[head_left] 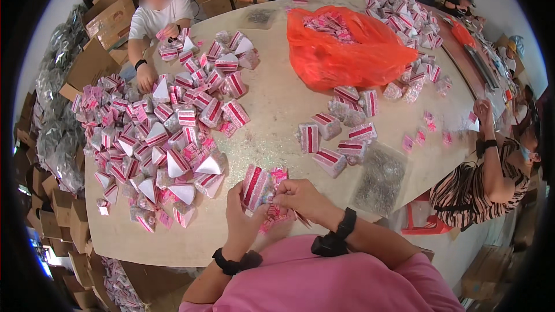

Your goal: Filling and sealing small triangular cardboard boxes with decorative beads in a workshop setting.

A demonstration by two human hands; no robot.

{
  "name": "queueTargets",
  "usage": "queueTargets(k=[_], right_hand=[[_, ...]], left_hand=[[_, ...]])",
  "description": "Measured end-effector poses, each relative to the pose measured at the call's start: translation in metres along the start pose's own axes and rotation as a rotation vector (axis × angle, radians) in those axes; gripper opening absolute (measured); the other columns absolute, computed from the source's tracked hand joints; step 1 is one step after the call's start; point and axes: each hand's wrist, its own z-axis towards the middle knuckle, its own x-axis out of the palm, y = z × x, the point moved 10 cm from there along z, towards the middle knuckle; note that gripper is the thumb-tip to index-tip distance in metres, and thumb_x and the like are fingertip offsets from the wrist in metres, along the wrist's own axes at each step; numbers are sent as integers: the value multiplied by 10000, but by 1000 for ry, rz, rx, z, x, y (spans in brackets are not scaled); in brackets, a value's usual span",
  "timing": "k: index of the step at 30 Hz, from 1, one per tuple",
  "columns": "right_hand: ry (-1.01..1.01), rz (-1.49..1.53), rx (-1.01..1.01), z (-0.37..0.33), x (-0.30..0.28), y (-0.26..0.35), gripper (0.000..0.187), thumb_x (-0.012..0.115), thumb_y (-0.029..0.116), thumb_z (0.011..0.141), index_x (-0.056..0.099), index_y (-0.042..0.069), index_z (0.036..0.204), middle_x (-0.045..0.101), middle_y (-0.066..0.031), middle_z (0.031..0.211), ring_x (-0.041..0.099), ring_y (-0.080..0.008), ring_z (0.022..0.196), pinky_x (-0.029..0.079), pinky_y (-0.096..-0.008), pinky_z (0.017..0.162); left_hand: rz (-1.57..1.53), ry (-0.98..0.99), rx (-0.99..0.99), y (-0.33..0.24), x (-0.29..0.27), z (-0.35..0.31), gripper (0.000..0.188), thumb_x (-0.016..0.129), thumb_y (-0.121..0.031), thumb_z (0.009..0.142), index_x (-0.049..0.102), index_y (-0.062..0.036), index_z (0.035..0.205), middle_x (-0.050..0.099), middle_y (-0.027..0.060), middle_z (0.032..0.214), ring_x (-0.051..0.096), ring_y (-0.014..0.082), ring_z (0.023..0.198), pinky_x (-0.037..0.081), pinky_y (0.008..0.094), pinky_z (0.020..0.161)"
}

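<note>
My left hand (240, 219) holds a glittery cake-slice ornament (256, 186) upright by its side; it is white with pink and red layers. Against the right edge of that ornament, my right hand (302, 197) is closed in a pinch; what lies between its fingertips is too small to make out. Pink printed cards (278, 174) lie on the table just beyond and beneath my hands. A large heap of similar cake-slice ornaments (156, 138) spreads to the left. Several finished-looking slices (329, 162) sit ahead of my right hand.
An orange plastic bag (347, 52) of pink cards stands on the pale table (260, 121). A flat clear packet (380, 178) lies near my right forearm. More ornaments (399, 17) are piled at the far right. Co-workers sit around the table; a red stool (425, 219) is at right.
</note>
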Motion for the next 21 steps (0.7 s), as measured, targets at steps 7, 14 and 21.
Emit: queueTargets(k=[7, 14, 21], right_hand=[[-9, 74, 39, -1, -2, -13, 136, 624, 152, 869, 588, 32, 816, 571, -42, 599, 500, -64, 447, 364, -193, 378], [-19, 46, -113, 2, -18, -11, 209, 565, 219, 894, 546, 45, 780, 586, -42, 655, 534, -88, 494, 420, -233, 436], [-333, -117, 42, -59, -160, -31, 123, 534, 142, 876, 568, 28, 841, 588, -45, 669, 554, -121, 502, 458, -240, 478]], left_hand=[[49, 13, 36, -5, 5, -1, 611, 701, -76, 770, 380, 21, 1281, 506, 115, 1166, 544, 177, 1044, 460, 303, 890], [-253, -5, -232, 38, 8, 3, 516, 688, -67, 788, 439, 51, 1224, 557, 85, 1079, 553, 136, 954, 471, 266, 827], [-163, -504, -164, 58, -170, 31, 522, 643, -47, 814, 425, 27, 1282, 549, 88, 1137, 556, 182, 969, 466, 298, 817]])
